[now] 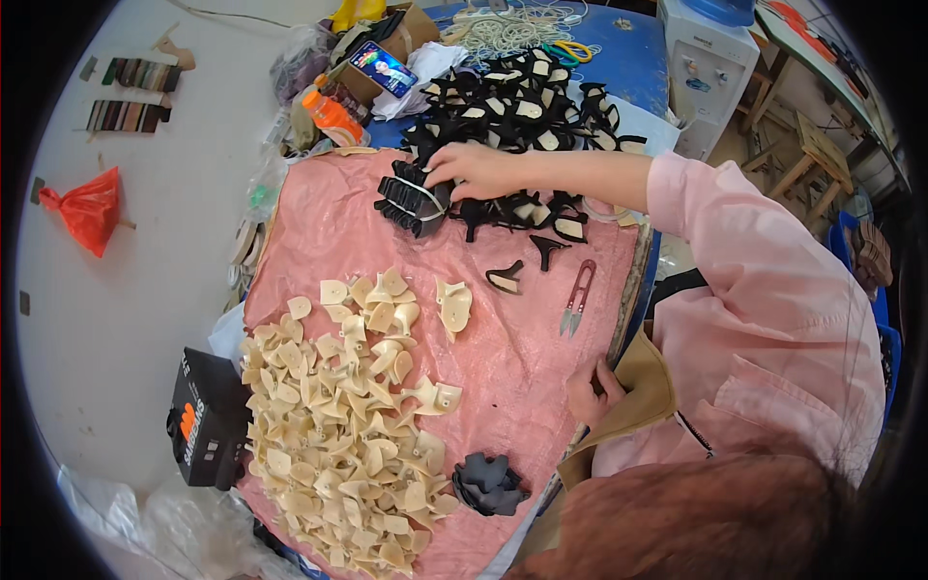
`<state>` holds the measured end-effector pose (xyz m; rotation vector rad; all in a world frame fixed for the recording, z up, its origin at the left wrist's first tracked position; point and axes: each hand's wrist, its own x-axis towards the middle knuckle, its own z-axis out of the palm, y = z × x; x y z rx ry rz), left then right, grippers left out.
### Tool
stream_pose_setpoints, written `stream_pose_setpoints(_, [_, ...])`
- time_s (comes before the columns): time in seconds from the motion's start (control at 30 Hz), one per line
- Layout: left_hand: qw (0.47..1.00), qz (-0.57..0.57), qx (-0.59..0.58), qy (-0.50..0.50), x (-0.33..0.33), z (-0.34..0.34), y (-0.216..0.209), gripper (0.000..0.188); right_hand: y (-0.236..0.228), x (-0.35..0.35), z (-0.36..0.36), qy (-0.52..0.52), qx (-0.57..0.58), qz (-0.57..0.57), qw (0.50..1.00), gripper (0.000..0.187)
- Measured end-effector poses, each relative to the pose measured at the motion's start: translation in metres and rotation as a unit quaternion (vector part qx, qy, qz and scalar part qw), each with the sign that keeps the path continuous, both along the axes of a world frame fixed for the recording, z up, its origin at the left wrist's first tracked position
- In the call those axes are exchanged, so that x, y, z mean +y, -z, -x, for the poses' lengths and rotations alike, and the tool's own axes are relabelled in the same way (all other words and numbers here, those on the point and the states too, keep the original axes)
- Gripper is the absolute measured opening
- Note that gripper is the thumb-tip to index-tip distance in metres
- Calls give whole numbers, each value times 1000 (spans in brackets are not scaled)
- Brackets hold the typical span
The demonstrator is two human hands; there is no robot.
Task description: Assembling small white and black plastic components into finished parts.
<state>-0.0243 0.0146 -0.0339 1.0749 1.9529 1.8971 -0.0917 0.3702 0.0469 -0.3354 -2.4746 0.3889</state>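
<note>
My right hand [478, 172] reaches across the far part of the pink-covered table. Its curled fingers grip the upper right side of a bundle of black pieces [411, 201] tied round with a pale band. Beside and behind it lies a heap of black shoe heels [512, 101] with pale faces. Near the table's right edge rests my left hand [590, 393], thumb apart from the fingers and nothing visible in it; a tan flap hides its wrist. Red-handled thread snips [578, 298] lie between the hands, near two loose black heels [505, 278].
Cream heels [338, 425] cover the table's left side. A stack of dark grey pieces [490, 483] lies near the front. Beyond the left edge sits a black box [205, 420]. A phone [384, 68], an orange bottle [333, 118] and tangled cord [517, 29] lie at the back; a water dispenser [706, 77] stands back right.
</note>
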Motion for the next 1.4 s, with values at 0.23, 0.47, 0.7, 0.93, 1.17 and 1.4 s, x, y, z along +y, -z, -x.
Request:
stream_pose_setpoints(0.23, [998, 39, 47, 24, 3, 8, -9, 13, 11, 33, 47, -21, -38, -75, 996, 48])
stream_pose_setpoints(0.47, [983, 111, 133, 58, -2, 13, 2, 12, 32, 61, 81, 59, -8, -17, 998, 41])
stream_pose_setpoints(0.7, [977, 202, 39, 48, -7, 6, 11, 10, -11, 9, 45, 73, 95, -118, 986, 33])
stream_pose_setpoints(0.93, [985, 102, 125, -64, 11, -8, -3, 14, 13, -147, -49, -51, 45, -66, 996, 32])
stream_pose_setpoints(1.17, [984, 89, 147, -48, 9, -7, 7, 13, 60, -89, -38, 34, 37, -175, 983, 17])
stream_pose_setpoints(1.4, [992, 62, 99, -44, 5, -7, 13, 11, 43, -40, -32, 109, 65, -258, 958, 22])
